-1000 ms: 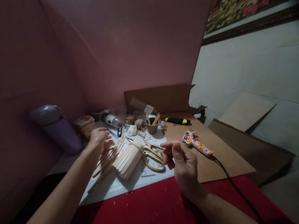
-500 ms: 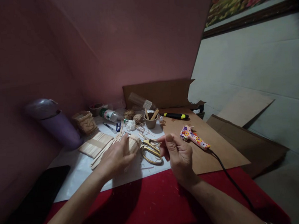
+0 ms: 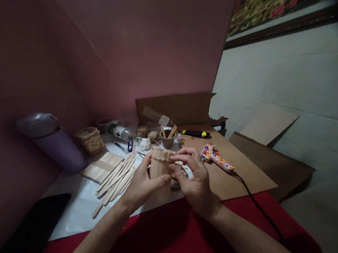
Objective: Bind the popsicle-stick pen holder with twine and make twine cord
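Observation:
A cup of upright wooden craft sticks (image 3: 160, 169), with a braided cord around it near the rim, stands tilted between my hands. My left hand (image 3: 143, 181) grips its left side, thumb across the front. On the right, my right hand (image 3: 193, 174) pinches at the cord near the rim with thumb and fingers; the exact contact is partly hidden. Behind the cup lie scissors (image 3: 184, 170) with gold-coloured handles, mostly covered by the cup and my right hand. Loose craft sticks (image 3: 115, 181) spread over white paper to the left of my left hand.
A banded bundle of craft sticks (image 3: 102, 166), a decorated square pot (image 3: 90, 141) and a purple tumbler (image 3: 57, 148) are at left. Behind are a plastic bottle (image 3: 122, 132), twine balls (image 3: 143, 132) and a small pot (image 3: 168, 140). A corded flowered glue gun (image 3: 216, 158) lies on cardboard (image 3: 246, 175).
My left hand has lifted the craft-stick cup off the table and brought it right, upright in front of the scissors. My right hand has moved in to its rim. The view shifted slightly.

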The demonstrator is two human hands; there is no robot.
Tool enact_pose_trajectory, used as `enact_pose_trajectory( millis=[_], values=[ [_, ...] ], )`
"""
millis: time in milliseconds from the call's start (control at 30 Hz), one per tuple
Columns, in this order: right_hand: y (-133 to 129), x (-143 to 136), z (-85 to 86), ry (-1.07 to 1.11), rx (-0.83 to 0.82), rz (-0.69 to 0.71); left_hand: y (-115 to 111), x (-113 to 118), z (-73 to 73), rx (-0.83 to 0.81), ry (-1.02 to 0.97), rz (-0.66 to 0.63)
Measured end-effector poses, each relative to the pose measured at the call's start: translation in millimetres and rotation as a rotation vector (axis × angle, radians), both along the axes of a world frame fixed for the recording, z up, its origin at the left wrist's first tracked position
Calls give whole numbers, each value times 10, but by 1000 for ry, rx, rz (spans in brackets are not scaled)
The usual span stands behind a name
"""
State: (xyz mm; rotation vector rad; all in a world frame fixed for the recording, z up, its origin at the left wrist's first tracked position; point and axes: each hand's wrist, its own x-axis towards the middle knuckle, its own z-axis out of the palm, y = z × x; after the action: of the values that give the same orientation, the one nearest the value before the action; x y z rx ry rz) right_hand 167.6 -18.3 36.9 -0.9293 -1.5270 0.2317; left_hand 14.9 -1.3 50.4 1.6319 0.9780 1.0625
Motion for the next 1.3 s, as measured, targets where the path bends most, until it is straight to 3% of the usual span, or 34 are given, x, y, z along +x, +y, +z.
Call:
enact_pose_trajectory(
  millis=[400, 567, 800, 933, 1000, 1100, 1200, 1300],
  values=[
    [-88, -12, -6, -139, 89, 20, -169, 10, -14, 94, 136, 89],
    [-100, -16, 26, -118, 70, 47, -215, 7, -60, 155, 177, 128],
    [-70, -13, 10, 23, -26, 138, -164, 1, -41, 76, 82, 136],
    [53, 93, 6, 181, -85, -30, -53, -90, -19, -52, -36, 282],
    [128, 142, 4, 36, -157, -79, 3, -150, -24, -82, -132, 359],
    [175, 129, -16, -493, -330, -60, 61, -214, -35, -134, -264, 351],
    [131, 7, -27, -949, -437, -131, 95, -240, -40, -152, -321, 333],
    [79, -128, 25, -1174, -506, -192, 124, -251, -50, -121, -328, 360]
  ],
)
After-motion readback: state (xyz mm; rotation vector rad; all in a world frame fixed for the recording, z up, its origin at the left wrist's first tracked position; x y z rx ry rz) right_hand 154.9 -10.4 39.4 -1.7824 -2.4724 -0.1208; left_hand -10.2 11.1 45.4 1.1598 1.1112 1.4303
